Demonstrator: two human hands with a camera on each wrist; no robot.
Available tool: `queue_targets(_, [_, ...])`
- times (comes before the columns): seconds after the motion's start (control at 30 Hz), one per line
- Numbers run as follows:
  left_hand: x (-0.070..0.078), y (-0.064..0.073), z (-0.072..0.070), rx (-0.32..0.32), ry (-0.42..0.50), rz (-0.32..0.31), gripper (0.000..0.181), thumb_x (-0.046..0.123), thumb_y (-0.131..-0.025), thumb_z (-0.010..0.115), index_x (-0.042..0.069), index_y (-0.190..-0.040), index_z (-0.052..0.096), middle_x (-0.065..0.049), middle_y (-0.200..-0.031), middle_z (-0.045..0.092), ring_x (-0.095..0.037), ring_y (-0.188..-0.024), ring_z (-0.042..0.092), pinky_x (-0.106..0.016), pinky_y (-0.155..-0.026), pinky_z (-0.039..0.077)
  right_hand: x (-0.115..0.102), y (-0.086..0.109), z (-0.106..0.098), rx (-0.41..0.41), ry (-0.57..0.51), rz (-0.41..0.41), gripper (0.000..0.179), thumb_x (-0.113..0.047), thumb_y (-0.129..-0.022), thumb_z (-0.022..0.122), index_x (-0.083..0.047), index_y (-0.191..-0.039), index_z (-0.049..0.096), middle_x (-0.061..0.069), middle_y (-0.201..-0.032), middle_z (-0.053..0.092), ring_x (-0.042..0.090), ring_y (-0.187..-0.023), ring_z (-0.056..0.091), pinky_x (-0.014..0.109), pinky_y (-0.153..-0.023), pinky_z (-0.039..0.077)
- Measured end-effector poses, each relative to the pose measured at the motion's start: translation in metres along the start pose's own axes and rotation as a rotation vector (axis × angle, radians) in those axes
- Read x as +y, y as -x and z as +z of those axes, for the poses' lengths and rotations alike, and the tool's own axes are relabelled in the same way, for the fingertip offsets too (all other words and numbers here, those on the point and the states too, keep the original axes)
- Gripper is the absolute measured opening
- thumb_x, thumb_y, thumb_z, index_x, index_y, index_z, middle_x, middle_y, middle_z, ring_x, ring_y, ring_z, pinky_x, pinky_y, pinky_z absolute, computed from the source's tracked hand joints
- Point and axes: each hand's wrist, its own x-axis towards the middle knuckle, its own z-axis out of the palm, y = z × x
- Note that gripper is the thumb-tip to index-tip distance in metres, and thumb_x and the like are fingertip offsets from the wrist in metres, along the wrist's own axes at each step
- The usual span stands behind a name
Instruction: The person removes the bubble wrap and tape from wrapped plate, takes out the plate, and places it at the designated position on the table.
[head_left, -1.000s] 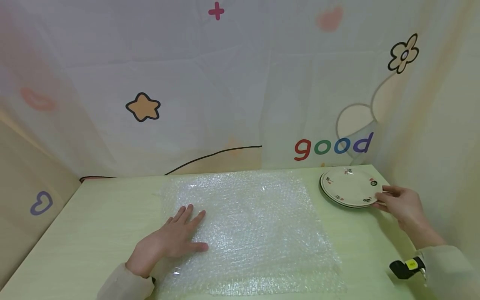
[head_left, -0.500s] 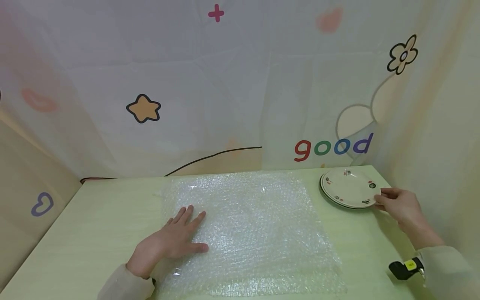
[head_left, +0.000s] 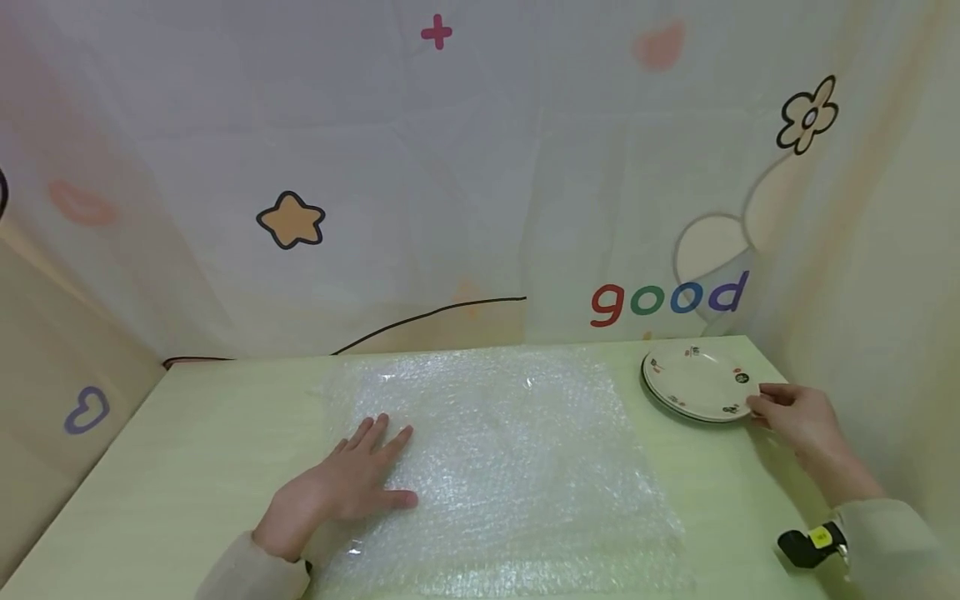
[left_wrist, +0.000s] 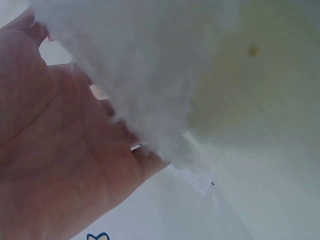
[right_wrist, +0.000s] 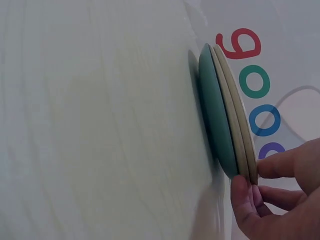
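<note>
My left hand (head_left: 337, 483) lies palm down with fingers spread on a sheet of bubble wrap (head_left: 517, 467) in the head view. The left wrist view shows its palm (left_wrist: 60, 150) beside the blurred edge of the wrap (left_wrist: 130, 60). At the back right, my right hand (head_left: 802, 421) pinches the right rim of the top plate (head_left: 697, 379), cream with small red and dark prints. That plate tops a small stack; the right wrist view shows a teal plate (right_wrist: 215, 110) at the bottom and cream plates (right_wrist: 235, 110) above. There the thumb (right_wrist: 242, 197) touches the stacked rims.
A pale green table (head_left: 195, 467) carries everything. Behind it hangs a printed cloth (head_left: 420, 183) with a star, a flower and the word "good"; side cloths (head_left: 892, 275) close in left and right. A black wrist device (head_left: 806, 546) sits at my right cuff.
My right hand and the top plate have shifted slightly left over the stack. The left hand has stayed on the bubble wrap. The head view has tilted a little.
</note>
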Motion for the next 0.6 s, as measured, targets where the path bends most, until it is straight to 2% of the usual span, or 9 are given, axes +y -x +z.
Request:
queue_targets(0.33, [-0.0025, -0.0017, 0.0023, 0.011, -0.016, 0.005, 0.093, 0.057, -0.094, 0.067, 0.006, -0.162, 0.028, -0.032, -0.165, 0.009, -0.051, -0.152, 0.007, -0.071, -0.115, 0.017, 0.0031, 0.0008, 0.0005, 0.012, 0.049, 0.023, 0.057, -0.018, -0.108, 0.052, 0.024, -0.143, 0.036, 0.036, -0.128, 0.053, 0.004, -0.078, 0.061, 0.02, -0.07, 0.058])
queue_targets(0.47, [-0.0027, -0.0005, 0.0012, 0.027, -0.025, 0.012, 0.092, 0.057, -0.094, 0.067, 0.007, -0.162, 0.029, -0.032, -0.165, 0.01, -0.051, -0.151, 0.008, -0.069, -0.116, 0.019, 0.0031, 0.0019, 0.0001, -0.008, 0.111, 0.022, 0.063, -0.027, -0.109, 0.05, 0.023, -0.144, 0.035, 0.036, -0.128, 0.052, 0.017, -0.084, 0.063, 0.023, -0.068, 0.058])
queue_targets(0.6, [-0.0061, 0.0011, 0.0001, 0.052, -0.016, 0.026, 0.09, 0.056, -0.094, 0.068, 0.008, -0.161, 0.032, -0.032, -0.165, 0.013, -0.051, -0.151, 0.01, -0.067, -0.117, 0.019, -0.0011, 0.0064, -0.0003, -0.054, 0.223, -0.033, 0.071, -0.033, -0.108, 0.049, 0.025, -0.143, 0.031, 0.041, -0.13, 0.046, 0.034, -0.093, 0.063, 0.026, -0.067, 0.057])
